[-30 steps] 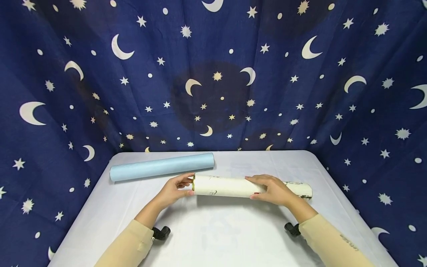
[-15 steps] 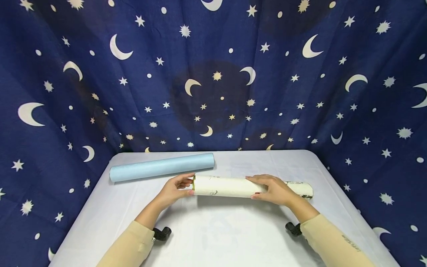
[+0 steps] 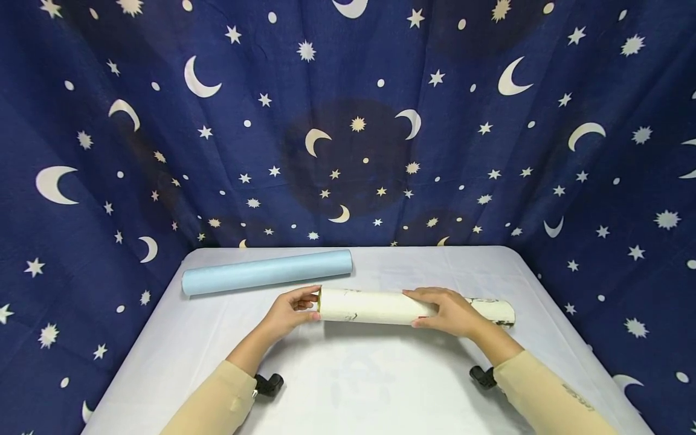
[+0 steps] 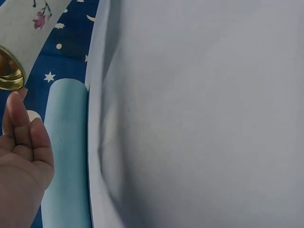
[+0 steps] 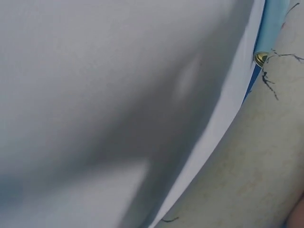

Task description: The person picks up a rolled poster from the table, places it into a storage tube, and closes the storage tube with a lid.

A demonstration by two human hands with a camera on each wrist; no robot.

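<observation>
A long cream tube (image 3: 375, 306) printed with dark branches lies crosswise between my two hands, above its shadow on the white cloth. Its left end has a gold metal rim (image 4: 13, 78), round a shiny gold inside. My left hand (image 3: 288, 312) holds that end, with a finger at the rim's far side and the thumb at its near side. Farther right, my right hand (image 3: 448, 311) grips the tube from above, thumb on the near side and fingers over the top. The tube's right end sticks out past this hand. A red mark shows partly beneath the right hand.
A light blue roll (image 3: 266, 272) lies slantwise at the back left of the white-covered table (image 3: 380, 386), behind the left hand. A blue curtain (image 3: 359, 151) with moons and stars rises behind the table and along both sides. Black camera mounts sit on both wrists.
</observation>
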